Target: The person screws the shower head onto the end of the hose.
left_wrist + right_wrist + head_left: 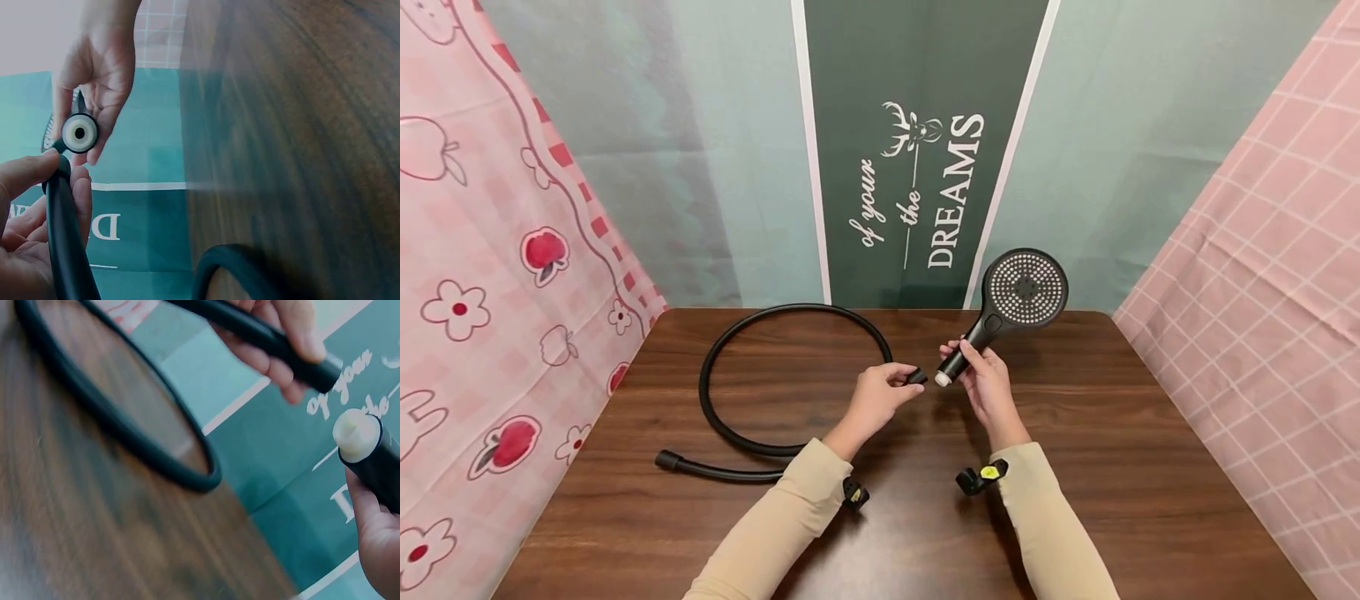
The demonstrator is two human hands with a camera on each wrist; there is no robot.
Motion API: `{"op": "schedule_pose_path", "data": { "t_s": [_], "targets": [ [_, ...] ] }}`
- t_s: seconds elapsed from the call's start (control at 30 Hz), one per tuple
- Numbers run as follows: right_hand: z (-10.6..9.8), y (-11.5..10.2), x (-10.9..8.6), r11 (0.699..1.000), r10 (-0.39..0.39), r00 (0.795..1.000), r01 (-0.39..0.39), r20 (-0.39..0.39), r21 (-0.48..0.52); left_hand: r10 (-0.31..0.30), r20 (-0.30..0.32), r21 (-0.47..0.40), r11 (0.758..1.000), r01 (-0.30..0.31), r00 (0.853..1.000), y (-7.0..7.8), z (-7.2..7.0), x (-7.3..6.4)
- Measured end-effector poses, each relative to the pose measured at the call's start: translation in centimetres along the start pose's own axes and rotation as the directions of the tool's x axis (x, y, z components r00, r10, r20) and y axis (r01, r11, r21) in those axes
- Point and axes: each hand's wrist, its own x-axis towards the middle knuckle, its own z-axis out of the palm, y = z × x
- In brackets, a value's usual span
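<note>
Printed grey-green curtain (737, 183) backs a brown wood-grain table (1150, 500), pink cloths (1262, 275) flanking both sides. Left hand (874, 400) pinches one end (917, 377) of a black hose (704, 390) between thumb and fingers; the hose loops over the table, its other fitting (667, 459) lying at the left. Right hand (988, 387) grips a black shower head (1026, 287) by its handle (955, 363), raised above the table. Its white inlet (943, 379) stands near the pinched end, apart from it. Some right fingers are partly hidden; their exact placement cannot be told.
</note>
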Motion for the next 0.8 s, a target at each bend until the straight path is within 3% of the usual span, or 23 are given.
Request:
{"op": "schedule_pose_path", "data": {
  "t_s": [0.37, 0.8],
  "targets": [
    [2.2, -0.7, -0.4, 0.981, -0.194, 0.980, 0.194, -0.047, 0.008, 0.016, -0.017, -0.015, 1.000, -0.016, 1.000, 0.2, -0.4, 0.2],
    [3.5, -1.4, -0.6, 0.959, -0.248, 0.965, 0.257, -0.082, 0.117, 0.018, 0.002, -0.038, 0.999, -0.018, 1.000, 0.7, -1.2, 0.4]
  ]
}}
